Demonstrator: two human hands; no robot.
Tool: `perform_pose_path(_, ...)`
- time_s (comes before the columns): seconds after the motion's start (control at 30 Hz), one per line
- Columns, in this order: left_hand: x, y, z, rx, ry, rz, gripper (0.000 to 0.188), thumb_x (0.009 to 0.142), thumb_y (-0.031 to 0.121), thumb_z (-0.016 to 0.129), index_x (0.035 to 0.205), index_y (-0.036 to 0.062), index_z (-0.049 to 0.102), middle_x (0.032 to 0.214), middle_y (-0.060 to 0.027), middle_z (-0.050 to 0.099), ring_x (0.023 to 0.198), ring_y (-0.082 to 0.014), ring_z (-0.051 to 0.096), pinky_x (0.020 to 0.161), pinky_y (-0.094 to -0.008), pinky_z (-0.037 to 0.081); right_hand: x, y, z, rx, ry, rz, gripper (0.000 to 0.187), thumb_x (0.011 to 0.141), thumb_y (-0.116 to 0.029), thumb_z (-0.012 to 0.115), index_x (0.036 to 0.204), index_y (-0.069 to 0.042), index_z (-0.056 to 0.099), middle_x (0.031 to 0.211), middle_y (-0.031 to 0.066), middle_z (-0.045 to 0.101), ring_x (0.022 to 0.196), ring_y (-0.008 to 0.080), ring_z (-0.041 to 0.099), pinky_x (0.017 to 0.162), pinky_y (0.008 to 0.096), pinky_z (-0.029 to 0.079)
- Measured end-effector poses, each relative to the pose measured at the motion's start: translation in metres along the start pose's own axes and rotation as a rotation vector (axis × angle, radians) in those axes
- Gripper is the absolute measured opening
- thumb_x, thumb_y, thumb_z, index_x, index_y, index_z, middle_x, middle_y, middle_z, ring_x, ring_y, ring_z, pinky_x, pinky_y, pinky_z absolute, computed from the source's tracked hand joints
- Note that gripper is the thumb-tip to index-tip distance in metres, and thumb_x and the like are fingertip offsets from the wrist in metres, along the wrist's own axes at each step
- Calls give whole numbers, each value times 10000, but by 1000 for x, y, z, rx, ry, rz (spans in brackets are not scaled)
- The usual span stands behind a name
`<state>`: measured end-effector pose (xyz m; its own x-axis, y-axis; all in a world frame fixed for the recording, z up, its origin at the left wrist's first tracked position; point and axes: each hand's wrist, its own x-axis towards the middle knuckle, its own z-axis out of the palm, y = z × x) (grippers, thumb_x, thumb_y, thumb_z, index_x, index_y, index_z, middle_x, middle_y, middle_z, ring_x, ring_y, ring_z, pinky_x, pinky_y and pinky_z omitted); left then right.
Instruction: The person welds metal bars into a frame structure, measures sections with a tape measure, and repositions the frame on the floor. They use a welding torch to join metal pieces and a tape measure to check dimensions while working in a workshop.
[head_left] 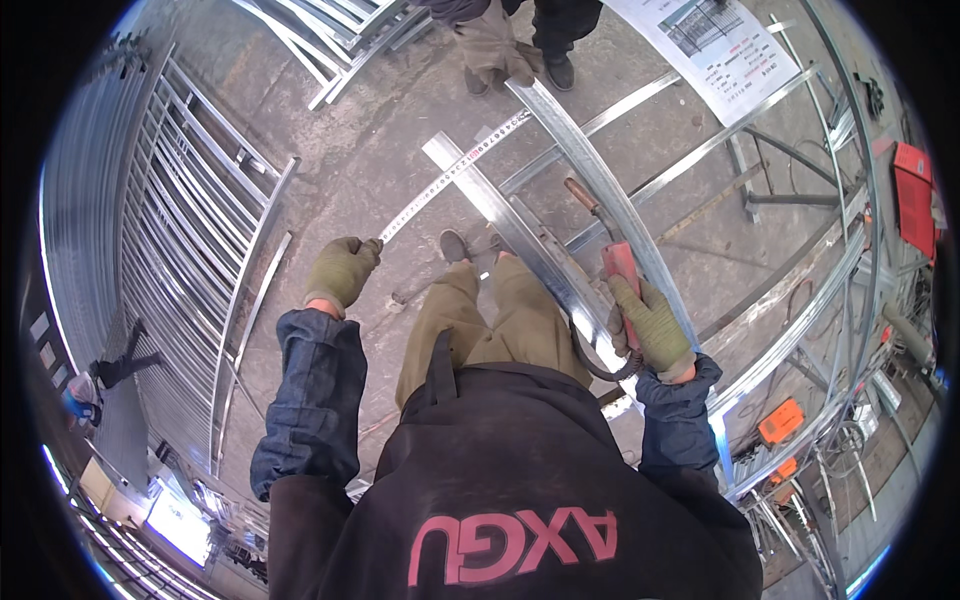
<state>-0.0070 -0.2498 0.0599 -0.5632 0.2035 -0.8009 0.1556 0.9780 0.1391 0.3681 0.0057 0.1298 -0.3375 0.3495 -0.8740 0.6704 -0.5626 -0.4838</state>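
My left hand, in an olive work glove, is closed on the near end of a white tape measure strip. The strip runs taut up to the right across the ends of two galvanized steel bars, the nearer bar and the farther bar. Its far end lies by a co-worker's gloved hand. My right hand, gloved alike, is wrapped round the red handle of a welding torch above the bars. The torch's copper-coloured nozzle points up and left, and its black cable loops below my hand.
A printed drawing sheet lies on the metal frame at the upper right. Stacked steel frames fill the left side, with more bars at the top. Red and orange machine cases stand to the right. Another person is far left.
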Motion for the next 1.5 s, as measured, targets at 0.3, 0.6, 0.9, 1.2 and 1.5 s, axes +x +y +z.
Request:
perform_pose_path(0.3, 22, -43, -16, -276, -149, 245, 431, 1113, 340, 629, 1015, -55, 771, 893, -94, 773, 815, -156, 683, 777, -333, 531, -7, 55, 17, 254, 30, -162, 408, 1096, -418, 681, 1185, -21, 655, 787, 5, 639, 598, 100, 595, 548, 290, 467)
perform_pose_path(0.6, 26, 162, -70, -188, -279, 777, 503, 1130, 439, 626, 1270, -29, 746, 1062, -112, 797, 950, -182, 741, 853, -315, 579, -2, 69, 126, 836, 192, -289, 496, 1091, -541, 634, 1138, -52, 698, 761, 11, 626, 553, 124, 573, 505, 282, 442)
perform_pose_path(0.9, 92, 321, -9, 91, -422, 683, 354, 1134, 378, 612, 1187, 41, 708, 1006, -85, 791, 788, -203, 737, 642, -334, 564, 61, 68, 240, 1288, 162, -347, 547, 1084, -558, 644, 1306, -61, 695, 783, 28, 635, 577, 128, 590, 521, 295, 465)
perform_pose_path(1.2, 94, 339, -2, 132, -532, 592, 306, 1125, 359, 625, 1230, 79, 686, 1055, -59, 753, 865, -210, 746, 695, -342, 597, 99, 59, 262, 1455, 42, -446, 632, 1062, -614, 654, 1323, -41, 710, 723, 7, 632, 545, 122, 607, 477, 291, 486)
perform_pose_path(1.5, 86, 341, -8, 215, -598, 602, 302, 1135, 388, 618, 1155, 94, 683, 973, -27, 719, 803, -185, 708, 674, -321, 586, 108, 66, 256, 1457, 5, -480, 639, 1032, -645, 683, 1263, -51, 726, 697, 14, 656, 506, 135, 616, 429, 306, 504)
